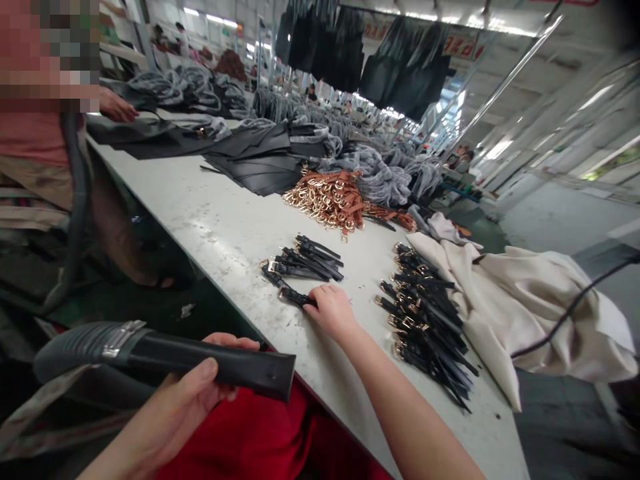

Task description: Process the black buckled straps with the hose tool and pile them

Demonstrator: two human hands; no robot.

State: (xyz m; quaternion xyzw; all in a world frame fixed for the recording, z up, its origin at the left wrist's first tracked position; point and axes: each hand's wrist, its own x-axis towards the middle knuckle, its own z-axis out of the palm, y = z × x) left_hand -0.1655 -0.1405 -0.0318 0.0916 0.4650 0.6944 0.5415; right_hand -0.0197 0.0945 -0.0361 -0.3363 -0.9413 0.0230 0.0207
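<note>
Black tube (pixel 165 351) held in left hand (pixel 193 395); buckled strap (pixel 294 296) pinched by right hand (pixel 333 309)

The black tube is gripped from below by the left hand, with the thumb laid along its near side and the fingers closed around it. It is joined to a ribbed hose (pixel 73 347) by a metal clamp (pixel 123 338), and its flat end is pointed toward the edge of the table (pixel 210 220). Red cloth (pixel 245 433) is seen beneath.

The buckled strap is located at the table's near side, its free end caught between the thumb and fingers of the right hand, nearly closed. Whether the strap is lifted off the surface cannot be told.

A small group of black straps (pixel 313 259) is found just beyond the right hand. A larger black pile (pixel 425 313) is laid to its right, beside beige fabric (pixel 500 300). Brown straps with gold-toned buckles (pixel 327 200) are heaped farther back, near dark flat pieces (pixel 255 157). At the far left, a co-worker's hand (pixel 116 105) is noted over the table.
</note>
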